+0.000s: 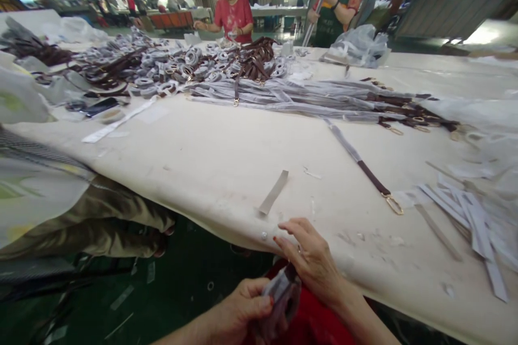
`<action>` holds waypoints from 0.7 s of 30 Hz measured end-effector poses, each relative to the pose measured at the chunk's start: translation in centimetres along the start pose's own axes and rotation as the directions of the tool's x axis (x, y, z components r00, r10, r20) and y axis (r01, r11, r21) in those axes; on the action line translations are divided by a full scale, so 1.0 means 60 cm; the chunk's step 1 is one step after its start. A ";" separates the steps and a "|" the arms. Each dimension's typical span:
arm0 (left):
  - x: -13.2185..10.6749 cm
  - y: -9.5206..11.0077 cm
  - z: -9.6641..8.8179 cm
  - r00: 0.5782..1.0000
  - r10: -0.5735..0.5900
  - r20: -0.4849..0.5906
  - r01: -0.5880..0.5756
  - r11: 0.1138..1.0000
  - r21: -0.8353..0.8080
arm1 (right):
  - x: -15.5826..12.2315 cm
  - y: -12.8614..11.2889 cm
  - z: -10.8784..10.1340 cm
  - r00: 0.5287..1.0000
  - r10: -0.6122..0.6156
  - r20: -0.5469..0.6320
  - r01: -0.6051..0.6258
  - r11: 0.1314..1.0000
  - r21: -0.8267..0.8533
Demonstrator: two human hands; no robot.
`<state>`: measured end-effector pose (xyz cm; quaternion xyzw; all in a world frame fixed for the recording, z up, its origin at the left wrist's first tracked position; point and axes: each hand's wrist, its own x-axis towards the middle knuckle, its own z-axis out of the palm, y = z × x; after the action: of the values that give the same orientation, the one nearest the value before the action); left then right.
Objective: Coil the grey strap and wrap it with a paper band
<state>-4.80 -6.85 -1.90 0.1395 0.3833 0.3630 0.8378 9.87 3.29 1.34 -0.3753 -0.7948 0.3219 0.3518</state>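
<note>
Below the table's front edge, my left hand [249, 304] is closed around a rolled-up strap [279, 299]. The strap is wound in a greyish wrapping, and a dark brown end shows at its top. Just above that end is my right hand [311, 253], its fingers stretched out and apart over the table edge; whether it touches the strap I cannot tell. A short grey-beige strip [274, 193] lies on the table beyond my fingers. Further right, a single brown strap [370, 175], partly wrapped, ends in a gold-coloured clasp [394, 204].
Long wrapped straps [283, 94] lie across the table [226, 156], with a heap of rolled straps [174, 62] behind. Paper strips [471, 221] and plastic film are at right. Two people stand across the table; another person's legs [121, 221] are at left.
</note>
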 end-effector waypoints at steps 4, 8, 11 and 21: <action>-0.004 -0.026 -0.040 0.999 0.006 -0.051 -0.011 0.994 -0.110 | 0.049 0.043 0.052 1.000 0.012 -0.024 -0.018 0.965 -0.263; -0.007 -0.030 -0.043 0.998 0.053 -0.042 -0.060 0.978 -0.198 | 0.063 0.060 0.072 0.997 0.043 -0.062 -0.052 0.987 -0.154; -0.014 -0.012 -0.030 0.995 0.085 -0.049 -0.095 0.959 -0.267 | 0.031 0.050 0.040 0.980 0.140 -0.145 -0.097 0.958 0.271; 0.011 0.035 -0.010 0.995 0.002 0.102 0.049 0.867 -0.495 | -0.164 -0.055 -0.108 0.910 0.385 -0.156 -0.208 0.749 0.629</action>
<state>-6.00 -4.97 -1.57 -0.0676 0.2367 0.4319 0.8677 18.46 -4.92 4.28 -0.4082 -0.5238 0.5530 0.5032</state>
